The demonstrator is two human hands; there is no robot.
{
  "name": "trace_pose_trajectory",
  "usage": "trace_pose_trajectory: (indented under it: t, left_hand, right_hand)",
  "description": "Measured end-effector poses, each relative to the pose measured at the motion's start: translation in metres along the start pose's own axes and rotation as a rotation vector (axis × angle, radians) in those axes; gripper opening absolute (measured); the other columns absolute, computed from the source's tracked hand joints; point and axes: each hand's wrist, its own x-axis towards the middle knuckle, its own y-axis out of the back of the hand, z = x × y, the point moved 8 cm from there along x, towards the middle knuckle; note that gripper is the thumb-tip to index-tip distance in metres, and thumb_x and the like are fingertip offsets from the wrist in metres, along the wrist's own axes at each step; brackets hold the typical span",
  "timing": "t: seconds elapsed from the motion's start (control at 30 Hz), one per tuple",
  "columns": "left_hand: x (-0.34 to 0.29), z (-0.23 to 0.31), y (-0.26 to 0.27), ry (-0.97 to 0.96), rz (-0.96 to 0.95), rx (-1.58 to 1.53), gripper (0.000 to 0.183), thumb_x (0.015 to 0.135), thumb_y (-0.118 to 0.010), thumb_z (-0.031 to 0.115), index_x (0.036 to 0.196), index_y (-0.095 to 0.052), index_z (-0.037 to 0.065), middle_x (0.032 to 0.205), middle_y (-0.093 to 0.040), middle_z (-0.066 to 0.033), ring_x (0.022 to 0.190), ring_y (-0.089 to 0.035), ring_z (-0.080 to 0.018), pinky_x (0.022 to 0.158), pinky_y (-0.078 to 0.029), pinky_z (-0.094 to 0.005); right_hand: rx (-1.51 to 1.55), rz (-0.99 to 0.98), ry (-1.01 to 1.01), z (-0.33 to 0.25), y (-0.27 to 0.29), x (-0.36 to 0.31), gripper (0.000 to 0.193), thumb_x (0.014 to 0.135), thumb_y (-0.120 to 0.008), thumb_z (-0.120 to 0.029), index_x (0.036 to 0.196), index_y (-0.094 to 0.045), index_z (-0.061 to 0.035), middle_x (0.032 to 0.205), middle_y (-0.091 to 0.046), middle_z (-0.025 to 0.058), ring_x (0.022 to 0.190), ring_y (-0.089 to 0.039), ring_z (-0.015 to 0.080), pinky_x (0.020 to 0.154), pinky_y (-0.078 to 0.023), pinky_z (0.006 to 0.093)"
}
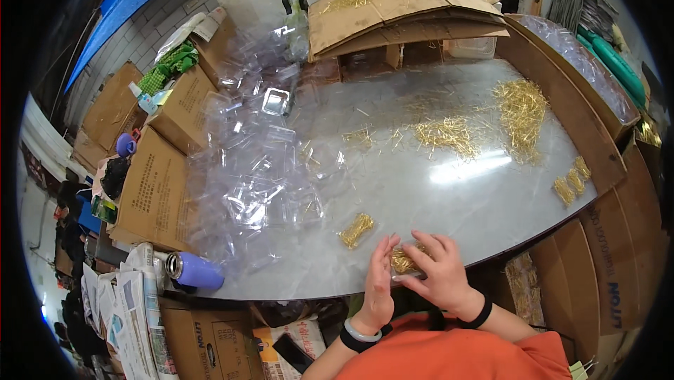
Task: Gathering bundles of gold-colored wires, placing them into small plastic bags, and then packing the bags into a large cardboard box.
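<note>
At the near edge of the table, a clear plastic box of thin gold-coloured pins [401, 262] lies between my hands. My left hand [380, 285] is held on edge along the box's left side, its fingers straight. From the right, my right hand [441, 271] reaches over the box with fingers spread and thumb apart, partly hiding it. Whether it grips the box I cannot tell. Just beyond my left hand lies another box of gold pins [357, 231]. Farther off are loose gold pins [446, 135] and a larger heap of pins [521, 116].
Empty clear plastic boxes [260, 169] pile up across the table's left side. More gold bundles [572, 181] lie at the right edge. A purple bottle [198, 271] lies at the near left corner. Cardboard cartons [153, 190] line the left; a cardboard-topped shelf [411, 18] stands at the back.
</note>
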Motion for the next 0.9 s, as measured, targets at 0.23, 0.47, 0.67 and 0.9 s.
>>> trace_pose_trajectory:
  t: [0.23, 0.47, 0.67, 0.9]
  left_hand:
    - [0.015, 0.017, -0.004, -0.145, -0.088, 0.602, 0.068, 0.109, -0.037, 0.047, 0.151, -0.041, -0.007, 0.158, -0.036, -0.0263, 0.150, -0.030, -0.0434, 0.123, -0.024, -0.0493]
    - [0.003, -0.003, -0.028, -0.213, -0.232, 1.208, 0.063, 0.101, -0.058, 0.040, 0.146, -0.050, -0.003, 0.154, -0.045, -0.0204, 0.147, -0.035, -0.0433, 0.118, -0.029, -0.0581]
    - [0.005, -0.003, -0.043, -0.280, -0.235, 1.343, 0.063, 0.097, -0.065, 0.041, 0.142, -0.054, -0.002, 0.149, -0.050, -0.0205, 0.142, -0.040, -0.0447, 0.116, -0.030, -0.0606]
    - [0.014, -0.009, -0.042, -0.218, -0.265, 0.947, 0.057, 0.098, -0.068, 0.029, 0.142, -0.051, -0.004, 0.146, -0.051, -0.0242, 0.136, -0.048, -0.0430, 0.115, -0.036, -0.0539]
  right_hand:
    - [-0.221, 0.047, -0.021, 0.030, 0.022, -0.006, 0.058, 0.071, -0.086, -0.030, 0.123, -0.067, -0.0108, 0.133, -0.061, 0.0104, 0.113, -0.055, 0.0335, 0.093, -0.047, 0.0459]
    - [-0.116, 0.027, -0.019, 0.035, 0.023, -0.009, 0.059, 0.078, -0.082, -0.029, 0.129, -0.063, -0.0069, 0.136, -0.059, 0.0125, 0.117, -0.055, 0.0352, 0.098, -0.046, 0.0484]
    - [-0.112, 0.000, -0.032, 0.035, 0.025, -0.012, 0.065, 0.077, -0.082, -0.031, 0.133, -0.060, -0.0058, 0.139, -0.056, 0.0163, 0.119, -0.053, 0.0368, 0.099, -0.044, 0.0497]
    - [-0.199, 0.138, -0.141, 0.039, 0.028, -0.015, 0.060, 0.074, -0.083, -0.034, 0.127, -0.066, -0.0102, 0.140, -0.055, 0.0158, 0.117, -0.053, 0.0349, 0.097, -0.041, 0.0484]
